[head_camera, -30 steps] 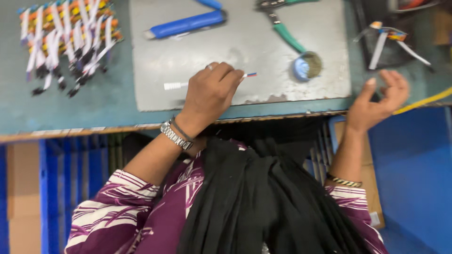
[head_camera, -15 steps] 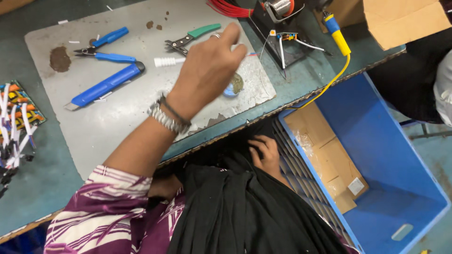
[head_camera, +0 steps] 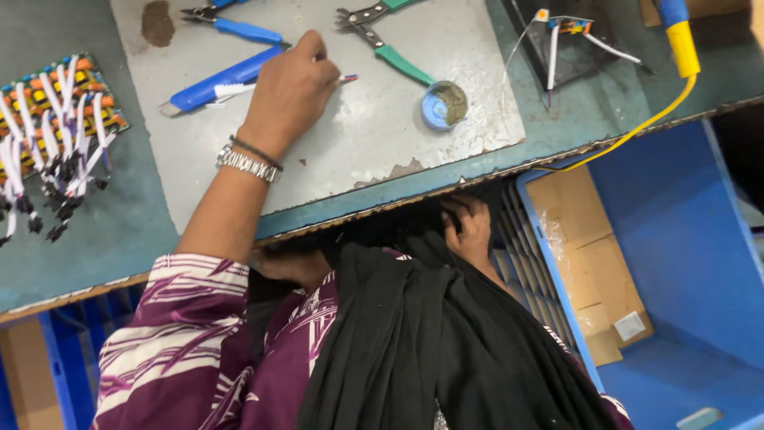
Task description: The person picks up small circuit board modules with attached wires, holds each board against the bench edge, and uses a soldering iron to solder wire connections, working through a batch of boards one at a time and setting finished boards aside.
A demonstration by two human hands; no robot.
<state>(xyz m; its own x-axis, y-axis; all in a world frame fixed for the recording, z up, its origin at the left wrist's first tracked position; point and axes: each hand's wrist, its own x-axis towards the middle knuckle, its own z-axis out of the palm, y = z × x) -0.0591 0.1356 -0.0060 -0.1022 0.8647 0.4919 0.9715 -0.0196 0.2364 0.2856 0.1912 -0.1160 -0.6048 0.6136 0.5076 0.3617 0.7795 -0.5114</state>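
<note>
- Left hand (head_camera: 290,87), upper centre of frame, pinched shut on thin white wire (head_camera: 239,87) over grey mat (head_camera: 382,135).
- Right hand (head_camera: 469,227) at bench edge, grip hidden: cannot tell.
- Step judged: positioning wire; next calls for steady placement near blue cutter (head_camera: 215,80).

Upper left: blue utility knife (head_camera: 219,80) & blue snips (head_camera: 231,28). Top centre: green-handled pliers (head_camera: 382,40), small blue round tin (head_camera: 443,104) below them. Far left: bundle of white wires (head_camera: 48,135). Right: blue crate (head_camera: 676,263) w/ cardboard box (head_camera: 589,255); yellow cable (head_camera: 645,119) at upper right.

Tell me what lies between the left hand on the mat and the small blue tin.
Head view: only the wire's striped tip poking from the left hand, then bare grey mat up to the blue tin.
</note>
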